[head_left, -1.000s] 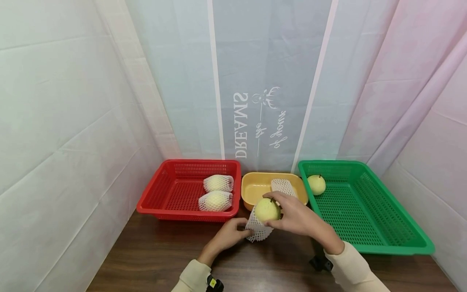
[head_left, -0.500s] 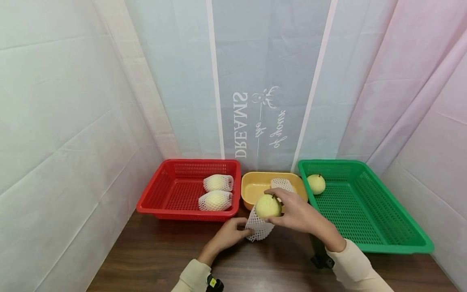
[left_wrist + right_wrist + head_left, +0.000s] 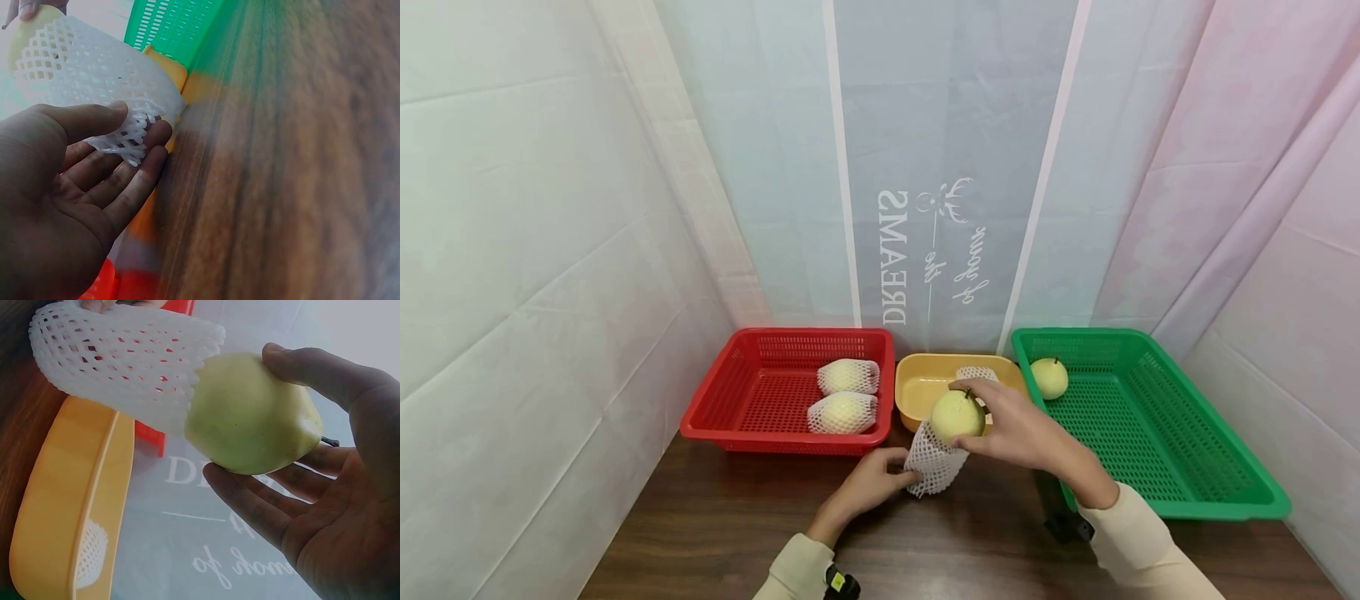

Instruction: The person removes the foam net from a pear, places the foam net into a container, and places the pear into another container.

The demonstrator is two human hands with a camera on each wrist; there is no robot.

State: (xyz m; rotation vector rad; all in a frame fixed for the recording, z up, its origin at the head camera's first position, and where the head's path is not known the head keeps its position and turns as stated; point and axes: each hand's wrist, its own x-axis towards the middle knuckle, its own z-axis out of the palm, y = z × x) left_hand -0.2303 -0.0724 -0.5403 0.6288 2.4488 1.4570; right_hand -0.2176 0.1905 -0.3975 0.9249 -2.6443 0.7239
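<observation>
Above the worktop (image 3: 715, 542), just beside the yellow bin (image 3: 921, 387), the pear (image 3: 957, 417) sat partly inside the mouth of a foam net sleeve (image 3: 936, 467). Judged from where I stood, the step in hand was sliding the pear through that mouth; the pose alone did not settle the direction of travel.

Method: the left hand (image 3: 868, 483) was best used as the fixed anchor, the right hand (image 3: 1015, 429) as the moving side. Travel was best kept slow and in line with the sleeve's length, with a slight twist if the mesh caught. Sideways pulling risked tearing the mesh; hard squeezing risked bruising the fruit.

Grip status, left: thumb and fingers pinched the sleeve at the end away from the pear.

Grip status, right: clamped on the pear, thumb on 1 side, fingertips (image 3: 214, 471) on the opposite side.

Pear position in the right grip: the fruit lay out toward the fingertips, apart from the palm, with its stem (image 3: 331, 442) pointing back to the palm side. The opposite end faced the left hand and entered the sleeve. Thumb and fingertips bore on bare peel, outside the mesh, leaving the mouth unpinched.
</observation>
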